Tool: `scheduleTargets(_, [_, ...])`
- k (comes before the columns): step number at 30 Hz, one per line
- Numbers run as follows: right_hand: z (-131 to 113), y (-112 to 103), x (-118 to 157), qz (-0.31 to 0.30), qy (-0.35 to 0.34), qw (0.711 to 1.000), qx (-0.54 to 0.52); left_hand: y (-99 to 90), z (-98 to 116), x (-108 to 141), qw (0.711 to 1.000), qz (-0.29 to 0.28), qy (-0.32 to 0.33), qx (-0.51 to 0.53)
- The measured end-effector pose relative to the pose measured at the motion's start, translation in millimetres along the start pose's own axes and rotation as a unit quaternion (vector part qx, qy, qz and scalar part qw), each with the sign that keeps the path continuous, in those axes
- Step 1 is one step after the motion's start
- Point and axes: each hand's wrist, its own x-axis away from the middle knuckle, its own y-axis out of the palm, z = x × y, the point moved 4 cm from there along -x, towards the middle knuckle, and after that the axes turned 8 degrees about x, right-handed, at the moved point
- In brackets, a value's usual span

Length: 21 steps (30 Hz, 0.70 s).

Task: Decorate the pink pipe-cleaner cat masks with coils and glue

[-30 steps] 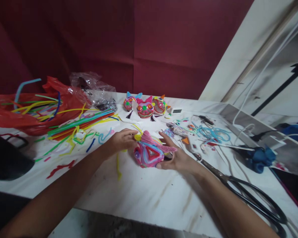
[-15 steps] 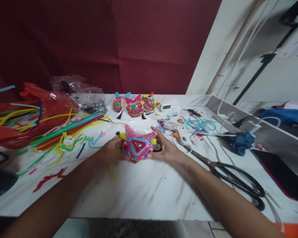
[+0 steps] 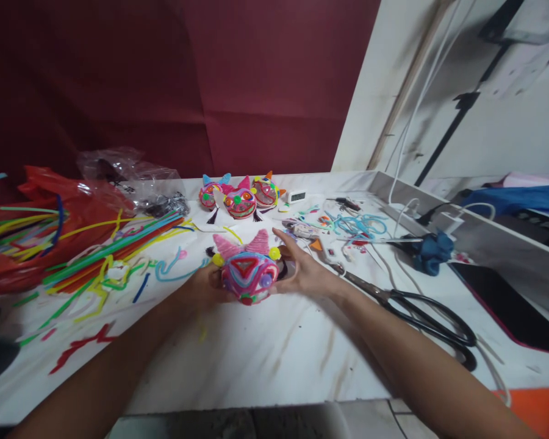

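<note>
The left hand [image 3: 210,283] is partly curled and holds the pink mask [image 3: 248,274] by one side. The right hand [image 3: 304,271] is more open, with one finger stretched out, and grips the other side of the mask. The mask is between the two hands, over the middle part of the counter [image 3: 238,366], nearer to its front edge than the other masks [image 3: 241,203] are. Its pointed ears stand upward.

The three other masks are together near the back edge of the counter, and a small white display [image 3: 297,197] is just beside them. Toward the left edge lie the red bag [image 3: 73,195] and many coloured sticks [image 3: 114,253]. To the right of the mask are the glue gun [image 3: 332,253], the big scissors [image 3: 384,296] and, near the right edge, the phone [image 3: 507,305].
</note>
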Motion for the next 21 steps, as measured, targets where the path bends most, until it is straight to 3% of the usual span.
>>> scheduleTargets(3, [-3,0,0,0.001,0.010,1.000,-0.006,3.5,0,1,0.999,-0.026,-0.003,0.024])
scheduleTargets(6, [-3,-1,0,0.004,-0.002,1.000,-0.012,-1.9,-3,-2,0.999,-0.009,0.000,0.032])
scheduleTargets(15, [0,-3,4,-0.053,0.016,0.998,-0.021,5.6,-1,2,0.997,-0.039,0.042,0.059])
scheduleTargets(21, [5,-7,4,-0.051,0.012,0.999,-0.008,-13.6,-13,-1,0.996,0.007,0.071,0.044])
